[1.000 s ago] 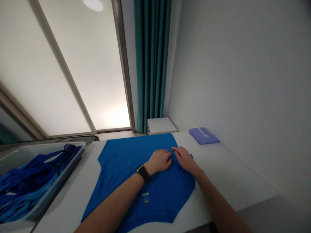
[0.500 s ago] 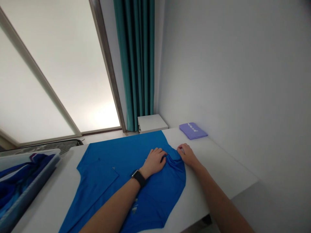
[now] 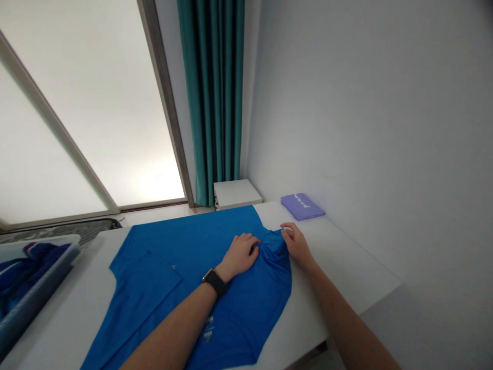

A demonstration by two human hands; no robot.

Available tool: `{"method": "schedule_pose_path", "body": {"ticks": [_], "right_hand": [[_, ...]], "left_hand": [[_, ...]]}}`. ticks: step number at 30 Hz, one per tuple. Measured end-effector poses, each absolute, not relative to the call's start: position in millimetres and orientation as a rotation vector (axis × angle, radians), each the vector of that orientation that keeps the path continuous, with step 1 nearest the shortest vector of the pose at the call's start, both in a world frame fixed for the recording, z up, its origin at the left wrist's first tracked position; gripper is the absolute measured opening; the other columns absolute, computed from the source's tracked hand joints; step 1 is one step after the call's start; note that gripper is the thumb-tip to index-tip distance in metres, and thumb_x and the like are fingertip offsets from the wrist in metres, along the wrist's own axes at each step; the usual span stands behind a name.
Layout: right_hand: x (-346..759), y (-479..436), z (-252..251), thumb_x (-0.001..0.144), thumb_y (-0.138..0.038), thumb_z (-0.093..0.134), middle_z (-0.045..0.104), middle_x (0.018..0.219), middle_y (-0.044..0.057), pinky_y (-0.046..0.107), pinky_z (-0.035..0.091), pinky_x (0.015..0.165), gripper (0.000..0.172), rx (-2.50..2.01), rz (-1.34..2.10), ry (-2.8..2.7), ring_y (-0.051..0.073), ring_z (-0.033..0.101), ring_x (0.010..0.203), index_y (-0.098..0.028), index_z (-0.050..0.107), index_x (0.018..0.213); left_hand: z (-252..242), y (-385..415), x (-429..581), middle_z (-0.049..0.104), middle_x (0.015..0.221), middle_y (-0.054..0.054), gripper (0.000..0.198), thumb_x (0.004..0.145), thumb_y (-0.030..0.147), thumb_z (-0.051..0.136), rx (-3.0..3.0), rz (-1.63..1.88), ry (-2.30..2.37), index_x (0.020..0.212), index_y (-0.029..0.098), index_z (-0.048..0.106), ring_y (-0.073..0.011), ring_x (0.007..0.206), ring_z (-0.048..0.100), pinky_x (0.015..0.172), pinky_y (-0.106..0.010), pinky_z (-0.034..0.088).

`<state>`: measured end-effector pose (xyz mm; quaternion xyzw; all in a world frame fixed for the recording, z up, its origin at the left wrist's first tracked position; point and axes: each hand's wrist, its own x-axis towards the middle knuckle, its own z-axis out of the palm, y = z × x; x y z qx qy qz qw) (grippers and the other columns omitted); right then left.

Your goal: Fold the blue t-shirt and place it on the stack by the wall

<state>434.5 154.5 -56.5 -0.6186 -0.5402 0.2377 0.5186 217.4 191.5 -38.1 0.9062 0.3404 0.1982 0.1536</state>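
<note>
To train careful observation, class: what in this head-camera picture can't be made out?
Head view:
- Shirt hem: cut off by the bottom edge.
- Shirt print: small, partly hidden by the left forearm.
- Clothes: cut off by the left edge, partly hidden by the tub wall.
- Purple folded item lettering: too small to read.

A black smartwatch with a squarish case and a wide black strap sits on the left wrist. The left forearm and right forearm are bare, with no sleeves in view, and the left hand and right hand are bare too.
</note>
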Motion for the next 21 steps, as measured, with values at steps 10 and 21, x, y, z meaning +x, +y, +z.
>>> {"method": "schedule_pose_path", "body": {"ticks": [10,21], "right_hand": [[434,145,-47,0.087,-0.035,0.049,0.064,0.077,0.0,0.028,0.048,0.064,0.05,-1.502,0.538,-1.624,0.016,0.056,0.063,-0.019,0.05,0.134],[443,150,-57,0.088,-0.024,0.044,0.068,0.121,0.009,0.038,0.048,0.095,0.04,-1.752,0.164,-1.659,0.024,0.065,0.106,-0.02,0.059,0.125]], "left_hand": [[-39,192,216,0.063,0.103,-0.005,0.026,0.095,0.025,0.045,2.652,0.529,0.968,0.111,0.025,0.065,-0.0233,0.099,0.055,0.088,-0.04,0.041],[-38,188,216,0.058,0.121,-0.006,0.028,0.094,0.025,0.048,2.721,0.483,0.911,0.119,0.025,0.059,-0.0248,0.111,0.05,0.094,-0.042,0.04]]}}
